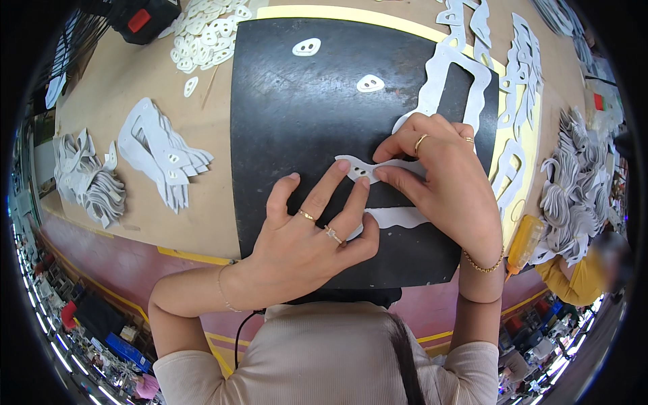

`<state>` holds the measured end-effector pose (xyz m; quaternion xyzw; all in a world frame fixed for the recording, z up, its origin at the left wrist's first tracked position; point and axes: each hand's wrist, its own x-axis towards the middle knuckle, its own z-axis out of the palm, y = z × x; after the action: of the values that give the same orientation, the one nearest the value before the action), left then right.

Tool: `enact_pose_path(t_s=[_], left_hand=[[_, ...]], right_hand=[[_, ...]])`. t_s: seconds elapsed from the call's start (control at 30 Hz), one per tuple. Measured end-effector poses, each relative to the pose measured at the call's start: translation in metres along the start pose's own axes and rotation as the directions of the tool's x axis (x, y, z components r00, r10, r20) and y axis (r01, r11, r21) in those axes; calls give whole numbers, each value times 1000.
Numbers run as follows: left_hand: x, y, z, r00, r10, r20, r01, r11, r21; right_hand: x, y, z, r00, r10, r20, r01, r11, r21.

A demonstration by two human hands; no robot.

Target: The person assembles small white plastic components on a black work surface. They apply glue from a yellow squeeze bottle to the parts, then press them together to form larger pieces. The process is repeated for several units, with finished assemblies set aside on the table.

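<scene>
Flat on the black mat (pixel 304 115) in front of me lies a white wavy-edged cut-out piece (pixel 442 74), shaped like an open frame. My right hand (pixel 445 175) pinches its near-left strip between thumb and index finger. A small white oval tab with dark holes (pixel 359 171) sits at the end of that strip. Two fingertips of my left hand (pixel 314 219) press on or beside the tab, with the fingers spread. Farther up the mat are two loose oval tabs, one toward the left (pixel 307 47) and another nearer the middle (pixel 370 83). My right hand covers part of the frame piece.
Left of the mat lie a fanned stack of white frame pieces (pixel 162 152) and a bundled pile (pixel 88 179). Small tabs (pixel 209 34) are heaped at the far left, near a black-and-red device (pixel 138 20). At right are a yellow bottle (pixel 523 243), more bundled pieces (pixel 574 189), and a person's yellow sleeve (pixel 574 280).
</scene>
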<state>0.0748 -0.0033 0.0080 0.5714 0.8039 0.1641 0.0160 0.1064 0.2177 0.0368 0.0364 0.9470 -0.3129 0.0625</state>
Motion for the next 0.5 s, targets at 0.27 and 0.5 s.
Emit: enact_pose_path(t_s=[0.27,0.5], left_hand=[[0,2,2,1000,-9,-9,10,1000,13],[-4,2,5,1000,-19,-15,19,1000,-6]], right_hand=[[3,-2,-1,1000,2,14,-1,1000,-29],[8,-1,-2,998,-27,63,32,997,-76]])
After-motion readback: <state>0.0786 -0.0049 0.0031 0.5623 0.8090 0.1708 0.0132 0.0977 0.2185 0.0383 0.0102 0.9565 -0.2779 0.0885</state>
